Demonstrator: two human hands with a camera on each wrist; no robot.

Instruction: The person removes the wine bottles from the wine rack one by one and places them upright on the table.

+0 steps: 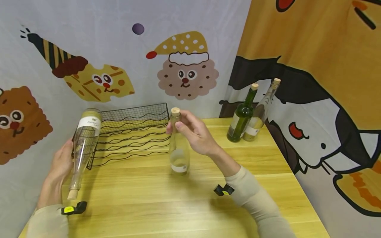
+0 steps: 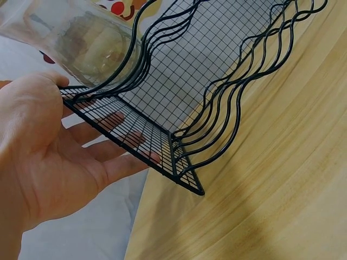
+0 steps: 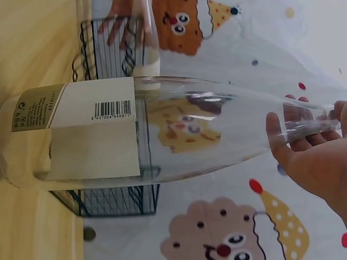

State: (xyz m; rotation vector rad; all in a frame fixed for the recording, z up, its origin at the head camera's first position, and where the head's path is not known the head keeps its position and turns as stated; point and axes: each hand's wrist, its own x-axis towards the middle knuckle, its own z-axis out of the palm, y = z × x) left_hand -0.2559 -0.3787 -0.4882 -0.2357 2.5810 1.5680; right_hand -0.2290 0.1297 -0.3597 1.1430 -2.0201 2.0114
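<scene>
Currently gripping clear bottle (image 1: 180,152) by neck with right hand (image 1: 197,133), upright over table (image 1: 143,205) beside wire rack (image 1: 137,117); touching rack's end with extended left hand (image 1: 61,162), near second bottle (image 1: 87,132).

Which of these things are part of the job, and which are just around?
Seemingly part of the job:
wire rack, touched by the left hand
corked bottle, held by its neck in the right hand
lying bottle, on the rack

Just around, though these bottles may belong too:
green bottle, untouched
clear bottle beside it, untouched
cartoon wall cloth
</scene>
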